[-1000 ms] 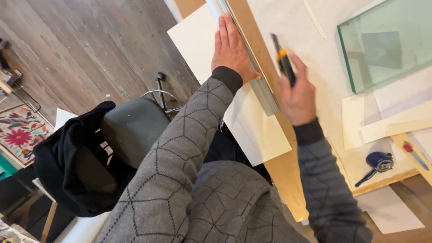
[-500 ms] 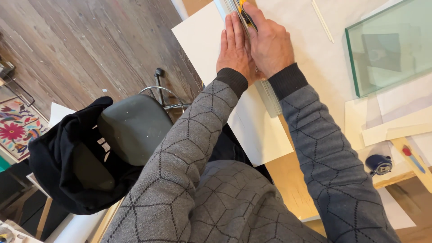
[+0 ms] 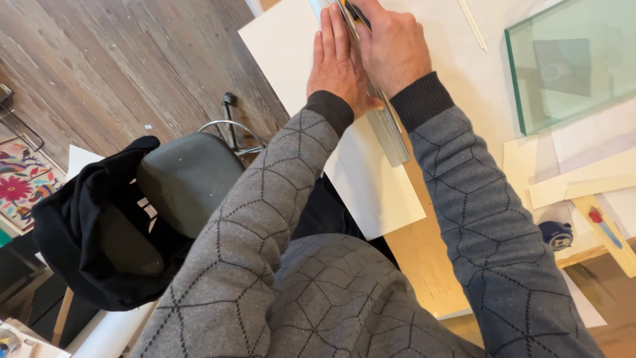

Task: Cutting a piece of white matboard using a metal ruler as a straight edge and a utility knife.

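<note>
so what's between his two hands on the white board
In the head view, a metal ruler lies between the left hand and right hand, running down the white board.

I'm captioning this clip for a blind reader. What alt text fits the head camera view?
The left hand presses flat on a long metal ruler lying over a white sheet of board, while the right hand grips a black-handled knife against the ruler's edge. A thick pane of green-tinted glass lies to the right.
</note>
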